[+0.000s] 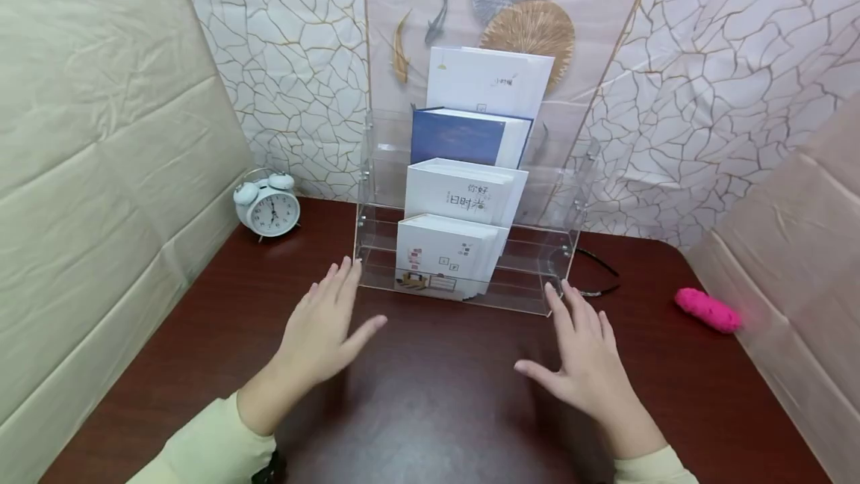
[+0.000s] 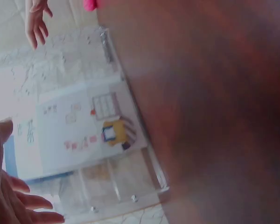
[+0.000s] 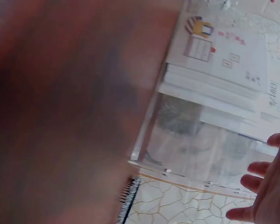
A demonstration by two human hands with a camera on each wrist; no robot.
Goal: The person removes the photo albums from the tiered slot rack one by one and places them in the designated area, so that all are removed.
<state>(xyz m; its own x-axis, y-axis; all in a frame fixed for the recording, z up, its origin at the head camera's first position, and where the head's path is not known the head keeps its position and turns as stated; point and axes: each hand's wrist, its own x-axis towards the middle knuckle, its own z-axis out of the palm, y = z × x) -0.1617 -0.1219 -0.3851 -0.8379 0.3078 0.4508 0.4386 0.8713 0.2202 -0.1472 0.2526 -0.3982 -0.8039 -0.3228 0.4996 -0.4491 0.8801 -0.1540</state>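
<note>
A clear acrylic tiered rack (image 1: 531, 249) stands at the back of the dark wooden table. White books (image 1: 443, 249) and a blue-and-white book (image 1: 457, 139) lean in its tiers, one behind another. My left hand (image 1: 316, 334) is held over the table by the rack's left front corner, fingers straight and thumb spread. By the right front corner is my right hand (image 1: 584, 361), its fingers also extended and thumb apart. Neither hand holds anything. In the right wrist view, the fingers (image 3: 256, 183) overlap the rack's side, and the front book's printed cover (image 3: 238, 56) shows.
A pale blue twin-bell alarm clock (image 1: 272, 208) stands at the back left. To the right lies a bright pink bundle (image 1: 708, 310). A dark, curved, cord-like thing (image 1: 605, 265) lies beside the rack's right side. Fabric-covered walls (image 1: 87, 170) enclose the table's sides and back.
</note>
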